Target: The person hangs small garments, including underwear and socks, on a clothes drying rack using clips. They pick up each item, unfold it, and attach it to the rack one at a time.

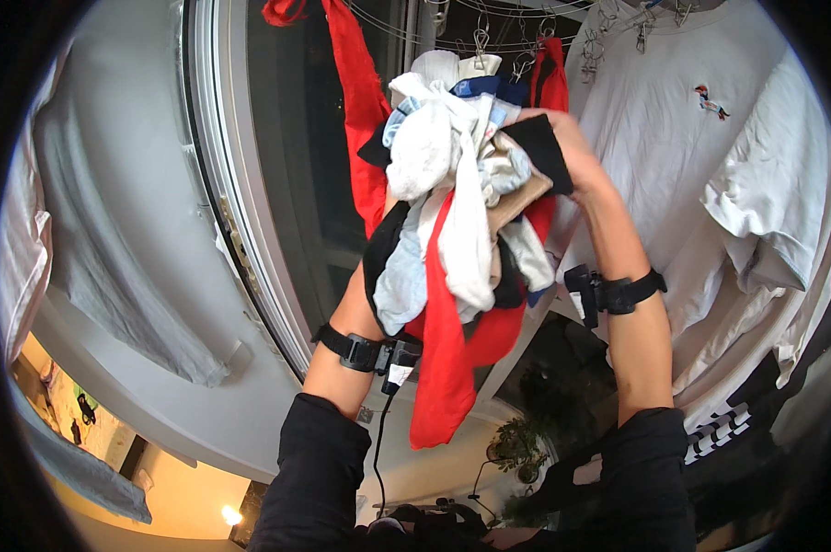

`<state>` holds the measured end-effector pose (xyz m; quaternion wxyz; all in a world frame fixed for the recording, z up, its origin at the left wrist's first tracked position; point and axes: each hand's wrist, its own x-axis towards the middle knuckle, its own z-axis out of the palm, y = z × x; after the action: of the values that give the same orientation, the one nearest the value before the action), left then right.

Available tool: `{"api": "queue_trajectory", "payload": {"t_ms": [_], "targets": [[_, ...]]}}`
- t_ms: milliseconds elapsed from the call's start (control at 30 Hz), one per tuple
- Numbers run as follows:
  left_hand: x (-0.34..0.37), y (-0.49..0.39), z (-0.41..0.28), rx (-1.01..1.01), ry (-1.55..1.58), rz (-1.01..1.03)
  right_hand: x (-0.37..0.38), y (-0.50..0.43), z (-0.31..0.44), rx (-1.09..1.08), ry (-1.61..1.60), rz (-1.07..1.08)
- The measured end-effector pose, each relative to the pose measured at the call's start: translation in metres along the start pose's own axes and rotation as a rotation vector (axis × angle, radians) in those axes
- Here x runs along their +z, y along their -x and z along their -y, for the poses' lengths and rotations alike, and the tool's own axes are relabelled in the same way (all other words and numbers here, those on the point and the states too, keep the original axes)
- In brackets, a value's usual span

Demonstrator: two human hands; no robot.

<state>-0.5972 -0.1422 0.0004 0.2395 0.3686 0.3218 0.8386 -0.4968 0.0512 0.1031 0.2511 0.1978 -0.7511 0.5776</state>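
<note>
A large bundle of socks (450, 172), white, pale blue, beige, black and red, is bunched up before me below the hanging clips. My left hand (390, 203) supports it from behind and underneath, almost wholly covered by the cloth. At the bundle's upper right is my right hand (565, 134), slightly blurred. A black sock (543, 148) lies across its palm side, and its fingertips are hidden behind the socks. Long red cloth pieces (443, 386) dangle below the bundle. Another red strip (360, 103) hangs along its left side.
Metal clothes clips (481, 40) hang from a wire rack above. White T-shirts (663, 138) hang close on the right. A window frame (215, 138) and a grey hanging garment (105, 207) are at left. Potted plants (519, 445) stand low behind the arms; a cable (377, 448) trails from the left wrist device.
</note>
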Motion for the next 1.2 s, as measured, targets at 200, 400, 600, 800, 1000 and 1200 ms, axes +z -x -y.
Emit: {"api": "queue_trajectory", "payload": {"t_ms": [200,400,600,800,1000,1200], "targets": [[-0.033,0.018,0.006,-0.066,0.022,-0.021,-0.002,-0.049,0.022,0.156,-0.125,-0.277],[-0.051,0.023,0.006,-0.084,0.027,-0.027,-0.007,-0.073,0.014,0.103,-0.215,-0.162],[-0.068,0.027,0.007,-0.097,0.036,-0.036,-0.009,-0.058,0.018,-0.099,0.434,-0.529],[-0.079,0.031,0.011,-0.109,0.056,-0.033,0.04,-0.041,0.048,-0.435,0.509,-0.614],[-0.079,0.028,0.017,-0.117,0.069,-0.027,0.058,-0.05,0.067,-0.218,0.253,-0.287],[-0.078,0.027,0.018,-0.122,0.071,-0.026,0.05,-0.053,0.062,-0.105,-0.098,-0.235]]}}
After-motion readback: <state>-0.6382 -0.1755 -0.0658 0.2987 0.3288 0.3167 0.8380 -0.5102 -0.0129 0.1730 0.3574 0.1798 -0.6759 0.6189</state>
